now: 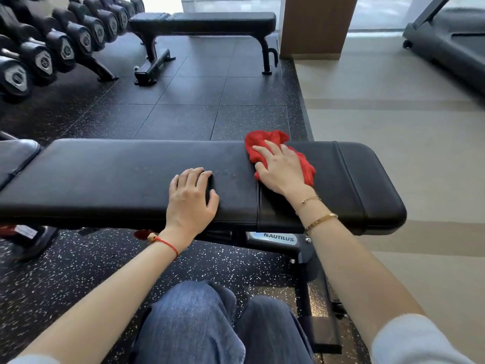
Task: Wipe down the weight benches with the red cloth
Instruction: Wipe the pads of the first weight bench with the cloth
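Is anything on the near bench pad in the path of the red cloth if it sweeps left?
Yes: the left hand rests flat on the near bench, just left of the red cloth that the right hand presses down. Beyond it, the pad is bare.

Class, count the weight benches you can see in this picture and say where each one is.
2, maybe 3. The near bench lies under both hands; the far bench stands across the floor beside the dumbbell rack. A black pad at the left edge may belong to another.
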Motion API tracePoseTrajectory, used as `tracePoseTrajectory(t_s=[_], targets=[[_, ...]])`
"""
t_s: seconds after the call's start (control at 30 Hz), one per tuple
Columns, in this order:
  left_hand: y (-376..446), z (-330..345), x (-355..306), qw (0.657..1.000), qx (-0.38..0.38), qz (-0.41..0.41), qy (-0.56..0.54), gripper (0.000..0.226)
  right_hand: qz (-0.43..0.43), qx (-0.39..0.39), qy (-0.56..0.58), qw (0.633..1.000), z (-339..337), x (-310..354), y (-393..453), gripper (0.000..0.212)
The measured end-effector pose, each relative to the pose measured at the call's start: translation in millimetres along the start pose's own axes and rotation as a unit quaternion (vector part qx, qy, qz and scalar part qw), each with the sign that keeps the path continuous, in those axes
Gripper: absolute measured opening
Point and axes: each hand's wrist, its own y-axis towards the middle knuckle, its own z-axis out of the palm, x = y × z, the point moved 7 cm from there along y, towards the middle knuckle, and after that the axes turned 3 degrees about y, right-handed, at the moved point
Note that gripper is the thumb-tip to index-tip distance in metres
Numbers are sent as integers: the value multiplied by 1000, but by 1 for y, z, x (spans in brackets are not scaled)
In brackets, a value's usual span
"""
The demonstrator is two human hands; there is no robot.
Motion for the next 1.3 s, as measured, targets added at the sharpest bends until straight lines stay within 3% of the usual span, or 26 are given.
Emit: tracePoseTrajectory(t_s=[0.1, 0.2, 0.37, 0.5, 0.67, 0.8, 0.93, 1.1, 1.17, 1.3], targets=[[0, 0, 0, 1000, 2, 0, 1, 51, -101, 9, 7, 995, 8, 45, -27, 47], [0, 0, 0, 1000, 4, 2, 0, 51, -150, 3, 38, 988, 6, 46, -64, 50], [1, 0, -1, 1000, 6, -3, 1, 58, -94, -46, 38, 994, -8, 6, -50, 46], [1, 0, -2, 1000, 7, -5, 4, 56, -23, -22, 10, 999, 2, 13, -4, 49], [1, -2, 1, 1000, 4, -7, 4, 52, -118, 2, 6, 993, 14, 64, -17, 48], [1, -1, 2, 1000, -4, -2, -4, 54, -156, 4, 21, 988, 11, 57, -69, 51], [1, 0, 1, 1000, -7, 1, -6, 52, -86, -48, 37, 994, -12, 1, -77, 53], [1, 3, 2, 1000, -7, -2, 1, 49, 75, -68, -8, 995, -30, -71, -18, 51], [0, 3, 2, 1000, -10, -1, 0, 49, 76, -47, -5, 996, -26, -64, 1, 49], [-1, 2, 1, 1000, -10, 0, -1, 50, -7, -24, -5, 1000, -12, -19, -8, 48]])
